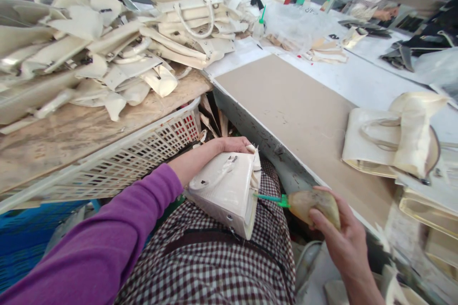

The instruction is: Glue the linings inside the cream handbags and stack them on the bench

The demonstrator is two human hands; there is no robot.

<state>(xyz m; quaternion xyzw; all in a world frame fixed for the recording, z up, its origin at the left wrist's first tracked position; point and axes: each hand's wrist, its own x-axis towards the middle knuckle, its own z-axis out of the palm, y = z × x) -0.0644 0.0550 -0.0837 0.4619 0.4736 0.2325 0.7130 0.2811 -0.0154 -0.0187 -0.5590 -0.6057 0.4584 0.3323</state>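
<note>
A cream handbag (223,183) with a looped handle and small metal fittings lies tilted across my lap, on a checked apron (214,262). My left hand (238,145) is closed on its far edge, the fingertips partly hidden. In my right hand (338,221) is a squeeze bottle (315,205) with a green cap and a long green nozzle (268,198). The fingers wrap round its cloudy yellowish body. The nozzle tip is at the bag's right edge, near an opening there; I cannot tell whether it touches.
Cream bag pieces (118,47) are heaped on the wooden table (179,88) to the left. Below it stand a white plastic basket (153,138) and a blue crate (32,243). A brown board (286,90) covers the right table. Another cream bag (375,140) sits there. A person's hand (386,13) shows far right.
</note>
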